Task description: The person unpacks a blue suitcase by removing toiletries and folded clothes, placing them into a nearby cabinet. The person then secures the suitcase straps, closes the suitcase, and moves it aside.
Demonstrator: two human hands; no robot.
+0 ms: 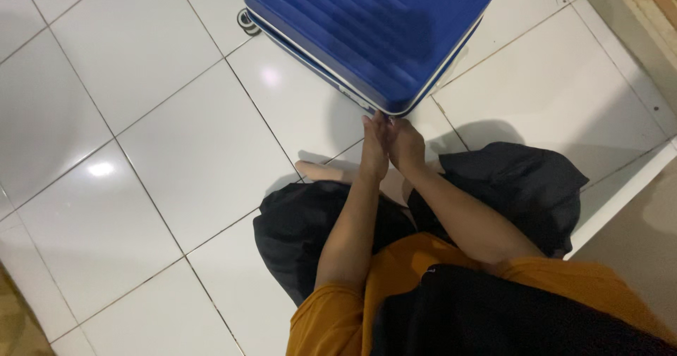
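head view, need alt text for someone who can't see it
Both hands, left hand and right hand, meet at the near corner of a ribbed blue hard-shell suitcase lying on a white tiled floor, seen from above.

Blue suitcase (367, 31) cut off by top edge; far half out of view. One wheel (247, 21) partly seen at left, rest hidden. Fingertips of left hand (372, 151) and right hand (405, 144) pressed together at suitcase corner: grip unclear. Bare foot (321, 171) mostly hidden under dark clothing (515, 186).
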